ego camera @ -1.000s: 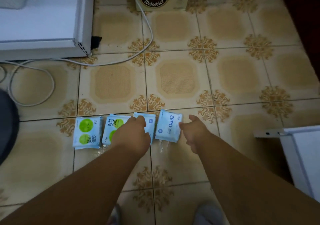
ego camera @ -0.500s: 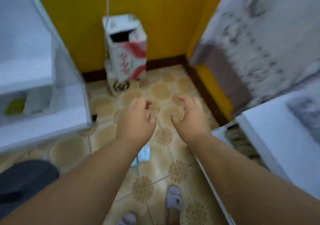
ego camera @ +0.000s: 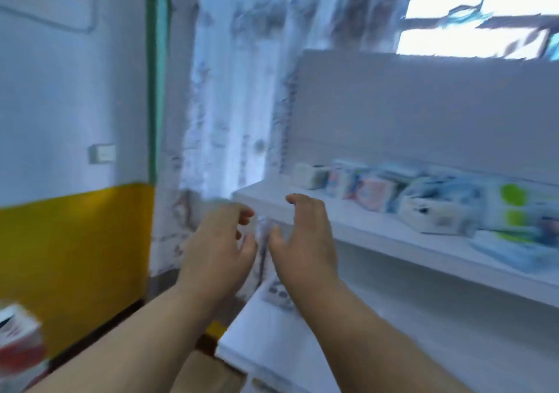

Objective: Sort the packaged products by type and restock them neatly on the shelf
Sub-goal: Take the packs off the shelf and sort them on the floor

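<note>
In the head view, the floor seen a second earlier had been replaced by the shelf [ego camera: 378, 235], where blurred packs [ego camera: 429, 208] lay in a row. The left hand [ego camera: 217, 250] and right hand [ego camera: 305, 241] were raised before it, loosely curled and empty; restocking had evidently not resumed.

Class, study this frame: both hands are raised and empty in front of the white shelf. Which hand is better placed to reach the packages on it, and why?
Probably the right hand. It hangs nearer the shelf, whose packages lie off to its side. The left hand is farther from them. The frame is blurred.
</note>
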Tool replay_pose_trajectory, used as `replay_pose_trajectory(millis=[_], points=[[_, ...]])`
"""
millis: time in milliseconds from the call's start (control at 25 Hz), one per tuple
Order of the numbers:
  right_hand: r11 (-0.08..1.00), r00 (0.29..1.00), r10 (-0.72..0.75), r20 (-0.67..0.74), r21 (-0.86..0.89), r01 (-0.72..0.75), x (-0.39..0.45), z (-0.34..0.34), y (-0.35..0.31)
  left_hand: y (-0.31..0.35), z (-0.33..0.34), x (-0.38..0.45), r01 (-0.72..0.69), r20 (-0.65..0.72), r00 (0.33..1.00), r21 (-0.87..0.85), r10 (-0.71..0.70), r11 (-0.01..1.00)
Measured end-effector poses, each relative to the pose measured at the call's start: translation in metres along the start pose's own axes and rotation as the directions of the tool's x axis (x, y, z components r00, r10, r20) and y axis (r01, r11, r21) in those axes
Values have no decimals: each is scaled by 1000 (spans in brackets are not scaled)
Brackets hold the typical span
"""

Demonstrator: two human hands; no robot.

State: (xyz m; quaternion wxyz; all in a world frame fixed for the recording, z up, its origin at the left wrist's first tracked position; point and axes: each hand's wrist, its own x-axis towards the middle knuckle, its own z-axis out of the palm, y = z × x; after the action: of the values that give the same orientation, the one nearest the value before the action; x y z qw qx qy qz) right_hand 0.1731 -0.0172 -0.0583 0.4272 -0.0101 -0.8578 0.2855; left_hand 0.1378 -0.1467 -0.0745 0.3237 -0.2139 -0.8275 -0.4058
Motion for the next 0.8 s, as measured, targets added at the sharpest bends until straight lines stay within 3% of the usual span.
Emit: replay_pose_trajectory(millis=[240,360,600,800], points=[[996,995,14,-97,-83,-22,39,-122,77,122,71,42,-186,29,981,-143,192,972],[989,990,91,-104,-111,-103,60,-144,114,151,111,58,-183,45,980,-202,196,962],[971,979,187,-82,-135,-197,121,-129,170,142,178,112,-157,143,970,-243,195,957],[909,988,153,-31,-388,-153,200,-98,205,112,223,190,-225,232,930,-249,284,942]])
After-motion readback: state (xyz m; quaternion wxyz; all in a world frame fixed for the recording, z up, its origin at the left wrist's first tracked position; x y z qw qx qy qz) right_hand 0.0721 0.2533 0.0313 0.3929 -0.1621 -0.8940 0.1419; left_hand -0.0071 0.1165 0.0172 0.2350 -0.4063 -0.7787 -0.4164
